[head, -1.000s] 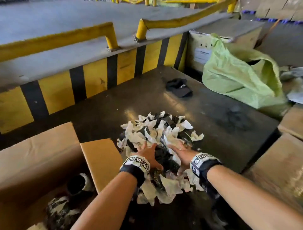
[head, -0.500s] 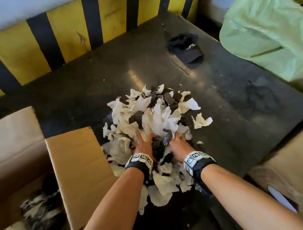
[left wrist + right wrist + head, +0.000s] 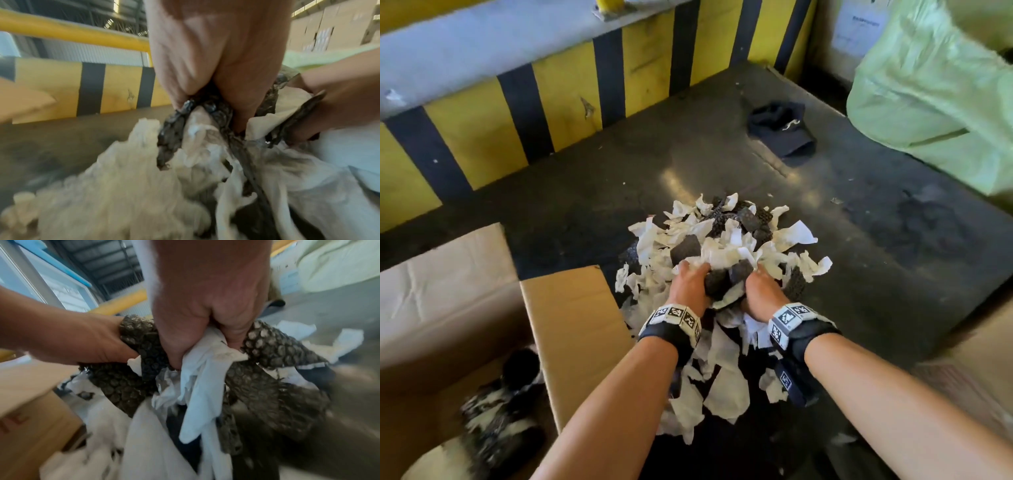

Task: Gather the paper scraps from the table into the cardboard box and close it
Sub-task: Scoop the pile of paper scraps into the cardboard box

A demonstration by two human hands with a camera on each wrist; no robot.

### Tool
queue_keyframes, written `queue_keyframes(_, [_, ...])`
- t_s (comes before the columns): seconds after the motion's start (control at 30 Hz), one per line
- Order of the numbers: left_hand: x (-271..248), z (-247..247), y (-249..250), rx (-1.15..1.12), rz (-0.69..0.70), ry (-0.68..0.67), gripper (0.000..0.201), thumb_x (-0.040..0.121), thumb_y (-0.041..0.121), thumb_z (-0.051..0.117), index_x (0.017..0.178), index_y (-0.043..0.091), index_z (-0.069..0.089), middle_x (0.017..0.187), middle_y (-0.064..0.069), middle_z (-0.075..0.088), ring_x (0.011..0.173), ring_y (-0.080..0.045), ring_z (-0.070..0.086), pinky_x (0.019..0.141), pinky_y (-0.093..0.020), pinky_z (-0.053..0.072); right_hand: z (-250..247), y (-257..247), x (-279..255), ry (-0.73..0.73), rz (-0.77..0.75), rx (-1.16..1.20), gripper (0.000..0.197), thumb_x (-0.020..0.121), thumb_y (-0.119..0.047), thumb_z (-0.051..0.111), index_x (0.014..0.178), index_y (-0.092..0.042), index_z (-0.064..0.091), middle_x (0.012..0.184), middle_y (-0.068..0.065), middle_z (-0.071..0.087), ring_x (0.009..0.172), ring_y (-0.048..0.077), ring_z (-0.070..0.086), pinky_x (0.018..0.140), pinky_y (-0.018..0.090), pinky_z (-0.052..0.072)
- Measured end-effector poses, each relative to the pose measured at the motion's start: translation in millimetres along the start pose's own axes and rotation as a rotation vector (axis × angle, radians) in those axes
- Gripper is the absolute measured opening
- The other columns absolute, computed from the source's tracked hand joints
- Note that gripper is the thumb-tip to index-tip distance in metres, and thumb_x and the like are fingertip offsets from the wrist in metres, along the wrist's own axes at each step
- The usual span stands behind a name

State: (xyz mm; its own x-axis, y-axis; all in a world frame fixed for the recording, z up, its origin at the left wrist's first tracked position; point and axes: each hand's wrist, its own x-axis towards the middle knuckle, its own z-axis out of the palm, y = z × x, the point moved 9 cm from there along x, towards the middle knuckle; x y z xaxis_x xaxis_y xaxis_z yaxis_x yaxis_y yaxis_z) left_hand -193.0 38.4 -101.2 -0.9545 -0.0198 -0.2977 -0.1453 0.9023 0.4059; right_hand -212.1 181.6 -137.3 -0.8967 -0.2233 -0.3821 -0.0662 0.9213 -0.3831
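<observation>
A heap of white paper scraps (image 3: 726,253) mixed with black bubble-wrap pieces lies on the dark table (image 3: 893,240). My left hand (image 3: 690,281) and right hand (image 3: 756,291) sit side by side in the heap's near half, fingers curled into it. The left wrist view shows the left hand (image 3: 216,91) gripping black and white scraps (image 3: 197,129). In the right wrist view the right hand (image 3: 205,331) clutches white paper and bubble wrap (image 3: 205,378). An open cardboard box (image 3: 571,325) stands to the left, with scraps (image 3: 500,407) inside it.
A black cap (image 3: 782,132) lies on the table's far side. A pale green sack (image 3: 935,96) fills the far right. A yellow-and-black striped barrier (image 3: 571,99) runs along the back. More cardboard (image 3: 976,359) borders the table's right edge.
Both hands have pushed deeper into the heap and curled their fingers round scraps. The view has tilted down and moved closer to the table.
</observation>
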Motion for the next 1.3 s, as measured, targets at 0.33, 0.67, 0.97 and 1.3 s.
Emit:
queue_keyframes(0.33, [-79.5, -156.2, 7.9, -0.14, 0.102, 0.294, 0.036, 0.081, 0.007, 0.071, 0.114, 0.016, 0.061, 0.112, -0.012, 0.046, 0.097, -0.034, 0.058, 0.091, -0.038, 0.053, -130.1, -121.0, -82.1, 0.272, -0.165, 0.145, 0.041, 0.091, 0.0, 0.046, 0.131, 0.002, 0.056, 0.139, 0.015, 0.05, 0.13, 0.034, 0.049, 0.11, 0.036, 0.039])
queue_keyframes(0.67, [-238.3, -270.6, -147.2, -0.148, -0.099, 0.48, 0.033, 0.085, 0.016, 0.071, 0.116, 0.019, 0.059, 0.119, -0.012, 0.047, 0.11, -0.032, 0.053, 0.087, -0.037, 0.044, -84.7, -343.5, -148.5, 0.214, -0.528, 0.142, 0.023, 0.084, -0.01, 0.064, 0.102, 0.0, 0.073, 0.111, 0.02, 0.07, 0.106, 0.032, 0.066, 0.096, 0.037, 0.052])
queue_keyframes(0.97, [-329.3, -266.0, -314.3, -0.172, -0.395, 0.471, 0.038, 0.081, 0.018, 0.073, 0.118, 0.022, 0.063, 0.114, -0.01, 0.055, 0.106, -0.031, 0.057, 0.096, -0.041, 0.05, 52.5, -485.9, -171.1, -0.009, -0.621, -0.106, 0.014, 0.09, -0.017, 0.058, 0.084, -0.006, 0.064, 0.081, 0.008, 0.064, 0.081, 0.024, 0.063, 0.074, 0.031, 0.05])
queue_keyframes(1.3, [-279.9, -183.8, -412.7, -0.032, -0.605, 0.033, 0.094, 0.067, 0.039, 0.089, 0.144, 0.023, 0.039, 0.142, -0.013, 0.043, 0.132, -0.035, 0.045, 0.109, -0.045, 0.045, 187.6, -482.0, -105.2, -0.378, -0.531, -0.596, 0.032, 0.08, -0.039, 0.072, 0.104, -0.023, 0.059, 0.107, 0.01, 0.065, 0.091, 0.033, 0.063, 0.077, 0.038, 0.053])
